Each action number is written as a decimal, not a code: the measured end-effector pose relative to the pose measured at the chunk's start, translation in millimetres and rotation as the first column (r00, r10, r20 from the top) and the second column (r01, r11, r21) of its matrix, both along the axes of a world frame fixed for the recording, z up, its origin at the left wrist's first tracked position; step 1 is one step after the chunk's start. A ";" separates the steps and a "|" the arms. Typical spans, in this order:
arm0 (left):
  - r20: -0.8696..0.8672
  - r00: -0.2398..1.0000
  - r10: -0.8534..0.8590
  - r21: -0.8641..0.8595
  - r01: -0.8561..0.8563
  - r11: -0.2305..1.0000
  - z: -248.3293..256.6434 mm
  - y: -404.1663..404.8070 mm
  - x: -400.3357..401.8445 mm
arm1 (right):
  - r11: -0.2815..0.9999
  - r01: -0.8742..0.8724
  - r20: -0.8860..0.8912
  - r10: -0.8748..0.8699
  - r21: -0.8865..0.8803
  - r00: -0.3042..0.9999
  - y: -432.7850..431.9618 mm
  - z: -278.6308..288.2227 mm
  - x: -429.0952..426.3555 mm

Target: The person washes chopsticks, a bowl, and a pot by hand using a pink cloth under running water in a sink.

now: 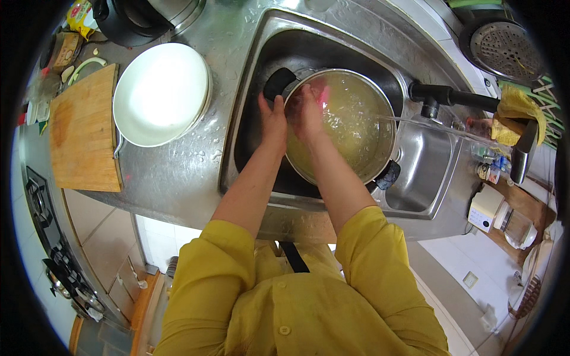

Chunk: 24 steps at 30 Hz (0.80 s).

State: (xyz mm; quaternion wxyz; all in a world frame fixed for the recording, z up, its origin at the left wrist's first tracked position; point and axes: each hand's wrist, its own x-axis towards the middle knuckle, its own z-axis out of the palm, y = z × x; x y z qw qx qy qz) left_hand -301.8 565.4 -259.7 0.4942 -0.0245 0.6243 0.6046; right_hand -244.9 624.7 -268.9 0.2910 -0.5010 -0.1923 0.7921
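Observation:
A round metal pot (356,129) with black side handles stands in the larger sink basin (254,129), filled with cloudy yellowish water. My left hand (272,122) is at the pot's left rim, just below one black handle (279,83), its thumb and fingers raised. My right hand (308,111) reaches inside the pot near the left wall, partly in the water. A pink thing (324,97) shows beside its fingers; whether the hand grips it cannot be told. A thin stream of water runs from the faucet (525,153) into the pot.
White bowls (160,95), stacked, stand on the steel counter left of the sink, beside a wooden cutting board (84,133). A black-handled kettle (133,22) is at the upper left. The smaller basin (418,173) lies right of the pot. A yellow cloth (521,111) hangs on the faucet.

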 end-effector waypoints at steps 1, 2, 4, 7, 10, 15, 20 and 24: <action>0.004 1.000 -0.004 0.004 0.004 1.000 3.6 2.9 -0.3 | 0.997 -0.075 0.035 0.075 -0.008 0.997 -8.2 5.4 -2.2; 0.048 0.999 0.015 0.024 -0.017 1.000 7.1 5.5 -2.1 | 0.994 -0.094 0.288 0.074 0.058 0.955 -21.1 -2.3 2.2; 0.101 0.995 0.021 0.051 -0.026 0.998 12.3 9.6 5.7 | 0.904 -0.374 0.553 0.208 0.206 0.807 -44.7 -45.8 30.0; -0.033 0.999 -0.019 -0.044 0.018 0.999 6.0 10.8 7.6 | 0.635 -0.729 0.657 0.438 0.257 0.613 -54.5 -44.3 54.4; -0.118 0.992 -0.040 -0.031 0.037 0.999 7.5 9.4 3.1 | 0.229 -0.972 0.793 0.582 0.053 0.180 -47.0 16.2 83.9; -0.151 0.988 -0.039 0.008 0.040 0.999 0.3 10.5 6.6 | -0.223 -0.939 0.806 0.484 -0.263 -0.341 -7.6 25.5 142.1; -0.126 0.988 -0.088 -0.052 0.082 0.995 -2.9 10.3 0.3 | -0.317 -0.694 0.620 0.312 -0.647 -0.720 9.1 25.8 158.8; -0.171 0.960 -0.223 -0.114 0.206 0.972 14.3 5.4 -6.9 | -0.355 -0.578 0.653 -0.138 -0.735 -0.745 22.0 48.6 155.6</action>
